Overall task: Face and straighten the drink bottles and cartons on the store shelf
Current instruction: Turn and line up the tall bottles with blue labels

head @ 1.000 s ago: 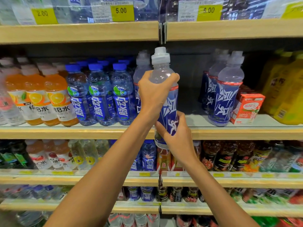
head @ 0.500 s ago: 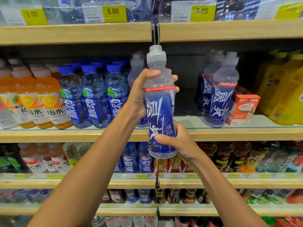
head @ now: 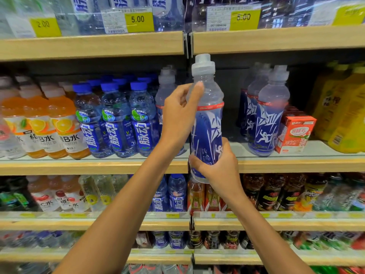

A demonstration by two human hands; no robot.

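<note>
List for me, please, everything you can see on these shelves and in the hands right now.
held bottle: one, clear with blue label and pale cap, in front of the middle shelf.
blue-capped bottles: three in front, more behind, blue labels, middle shelf left of centre.
orange drink bottles: at least three, orange, middle shelf far left.
sports-cap bottles: a row, blue labels, right of the held bottle.
red carton: one in front, red and white, right of that row.
yellow bottles: several, far right.
price tags: several, yellow, upper shelf.
left hand: grips the held bottle's shoulder.
right hand: holds its lower part.
</note>
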